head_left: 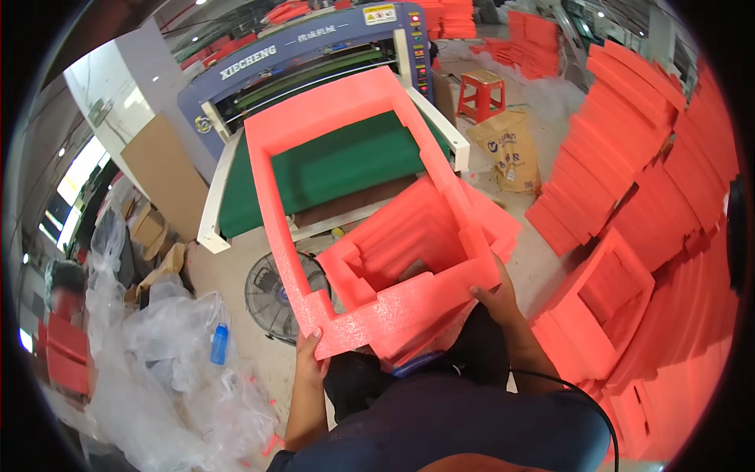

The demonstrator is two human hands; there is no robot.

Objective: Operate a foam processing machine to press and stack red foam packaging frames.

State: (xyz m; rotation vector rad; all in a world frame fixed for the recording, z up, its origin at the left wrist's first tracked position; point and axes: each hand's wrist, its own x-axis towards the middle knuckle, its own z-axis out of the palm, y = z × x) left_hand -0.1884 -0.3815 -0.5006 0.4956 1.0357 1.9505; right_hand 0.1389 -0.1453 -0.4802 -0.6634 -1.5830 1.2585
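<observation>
Between left hand (311, 354) and right hand (494, 297), each grip holding it, a red-orange foam frame (330, 118) with open centre.

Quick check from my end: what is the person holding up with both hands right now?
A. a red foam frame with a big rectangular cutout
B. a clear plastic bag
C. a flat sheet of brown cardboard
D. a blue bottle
A: the left hand and right hand grip the near edge of the red foam frame, whose open middle shows the green machine bed behind.

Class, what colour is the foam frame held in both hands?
Bright red-pink foam frame, clearest in the head view.
</observation>
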